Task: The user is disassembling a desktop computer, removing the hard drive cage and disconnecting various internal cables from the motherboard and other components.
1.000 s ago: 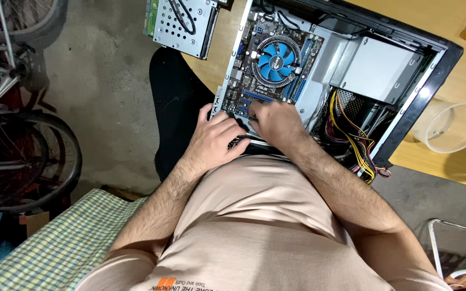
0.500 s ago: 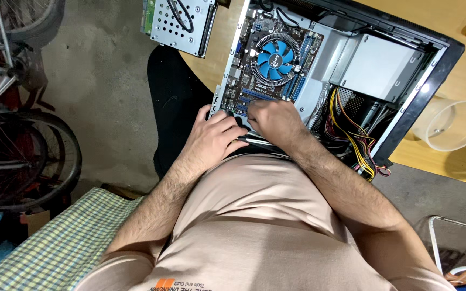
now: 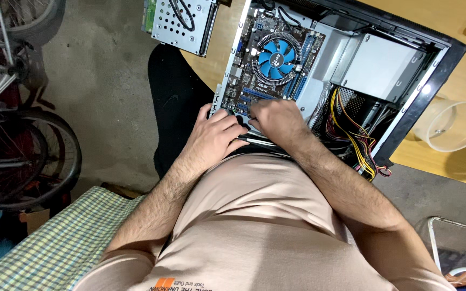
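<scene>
While both hands press mobo (image 3: 254,81) edge, left hand (image 3: 214,137) curled, right hand (image 3: 276,121) fingers bent, grip unclear.

View: one head-worn camera, aimed steeply down over the wearer's chest.
Range: close; forearms and an open computer case (image 3: 341,81) on the bench (image 3: 462,81) are framed.
Overlap: none, single view.

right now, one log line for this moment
left hand: on motherboard edge | right hand: on board beside blue fan | case: open
</scene>
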